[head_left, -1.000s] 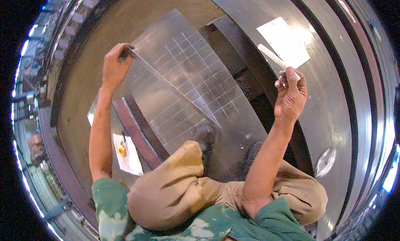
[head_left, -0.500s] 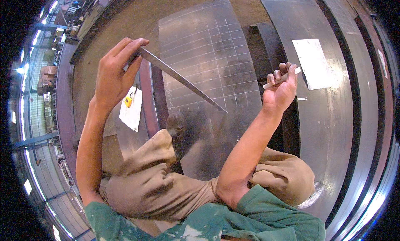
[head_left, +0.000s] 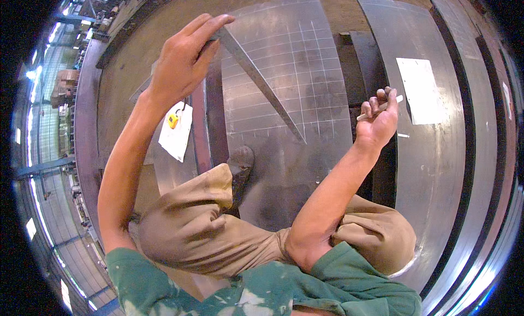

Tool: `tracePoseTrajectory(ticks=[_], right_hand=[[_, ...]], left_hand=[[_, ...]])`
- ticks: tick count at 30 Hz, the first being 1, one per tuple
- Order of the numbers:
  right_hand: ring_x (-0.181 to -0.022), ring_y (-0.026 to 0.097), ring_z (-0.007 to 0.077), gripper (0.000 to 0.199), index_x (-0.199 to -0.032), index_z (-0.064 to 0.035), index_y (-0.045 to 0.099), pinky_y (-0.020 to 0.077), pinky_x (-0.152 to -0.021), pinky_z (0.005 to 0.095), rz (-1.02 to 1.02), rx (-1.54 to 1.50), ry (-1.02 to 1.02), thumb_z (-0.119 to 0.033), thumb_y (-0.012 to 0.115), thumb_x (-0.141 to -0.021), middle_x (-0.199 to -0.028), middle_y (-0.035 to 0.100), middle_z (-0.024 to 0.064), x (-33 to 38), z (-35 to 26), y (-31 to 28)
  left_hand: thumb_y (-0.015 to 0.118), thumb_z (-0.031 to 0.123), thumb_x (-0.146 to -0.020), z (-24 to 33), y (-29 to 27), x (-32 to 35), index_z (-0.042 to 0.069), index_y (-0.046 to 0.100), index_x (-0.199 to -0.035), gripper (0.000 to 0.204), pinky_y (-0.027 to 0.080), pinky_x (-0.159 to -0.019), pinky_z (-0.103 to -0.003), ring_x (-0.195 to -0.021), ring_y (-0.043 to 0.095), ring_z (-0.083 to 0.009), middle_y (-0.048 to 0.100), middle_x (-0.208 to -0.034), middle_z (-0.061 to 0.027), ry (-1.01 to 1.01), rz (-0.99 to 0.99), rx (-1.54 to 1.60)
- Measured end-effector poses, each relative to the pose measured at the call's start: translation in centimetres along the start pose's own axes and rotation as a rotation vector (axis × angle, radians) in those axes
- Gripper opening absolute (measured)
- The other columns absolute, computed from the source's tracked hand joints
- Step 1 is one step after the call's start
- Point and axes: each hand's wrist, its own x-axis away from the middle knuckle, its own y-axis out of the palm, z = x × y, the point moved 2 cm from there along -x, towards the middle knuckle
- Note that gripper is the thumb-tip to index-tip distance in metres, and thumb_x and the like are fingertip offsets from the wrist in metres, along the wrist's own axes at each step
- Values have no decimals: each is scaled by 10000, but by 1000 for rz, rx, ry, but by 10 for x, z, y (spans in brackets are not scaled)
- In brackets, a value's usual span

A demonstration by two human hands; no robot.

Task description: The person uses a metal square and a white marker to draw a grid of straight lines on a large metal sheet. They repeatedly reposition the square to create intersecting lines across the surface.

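Note:
My left hand (head_left: pixel 183 57) is raised over the far left of the dark steel plate (head_left: pixel 284 179), fingers closed on a steel square (head_left: pixel 265 89). One blade slants down to the right, its tip over the plate near the chalk grid's lower edge; I cannot tell if it touches. A grey length behind my wrist looks like its other leg. My right hand (head_left: pixel 377 122) is held up off the plate's right edge, fingers curled round a whitish chalk stick (head_left: pixel 399 99). White lines cross the plate's far part in a grid.
A yellow tape measure (head_left: pixel 173 120) lies on a white paper (head_left: pixel 176 144) at the left. Another paper sheet (head_left: pixel 419 92) and a small white piece (head_left: pixel 403 135) lie on the long steel plate (head_left: pixel 431 168) at the right. Dark gaps separate the plates. A shoe (head_left: pixel 240 160) rests on the gridded plate.
My left hand has moved farther away and to the right, tilting the square's blade more steeply. My right hand has shifted slightly right in view, still holding the chalk.

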Motion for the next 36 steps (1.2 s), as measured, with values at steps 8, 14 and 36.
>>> tracePoseTrajectory(ticks=[8, 14, 36], right_hand=[[-502, 382, 23, 128, -945, -90, 688, 270, -411, 232, -38, 808, -2, -217, 685, -940, -740, 631, -15, -27, 100, -58], [-793, 661, 205, 271, -1036, -58, 714, 512, -751, 367, -293, 1532, 34, -280, 705, -881, -884, 731, 88, -1, 172, -140], [-941, 649, 379, 331, -1145, -94, 619, 540, -757, 478, 4, 1913, -120, -282, 719, -891, -1074, 600, 143, 197, 302, -136]], left_hand=[[584, 27, -869, -96, 45, -25, 64, 599, -1287, 419, 472, -969, -412, -1096, 609, -400, 640, -1150, -178, 42, -31, 182], [609, 70, -898, -177, 114, -39, 59, 616, -1266, 368, 474, -985, -410, -1123, 623, -363, 657, -1141, -171, 34, -37, 285], [485, 40, -950, -373, 387, -6, 189, 574, -1385, 468, 509, -961, -446, -1120, 596, -346, 537, -1196, -154, -210, -268, 4]])
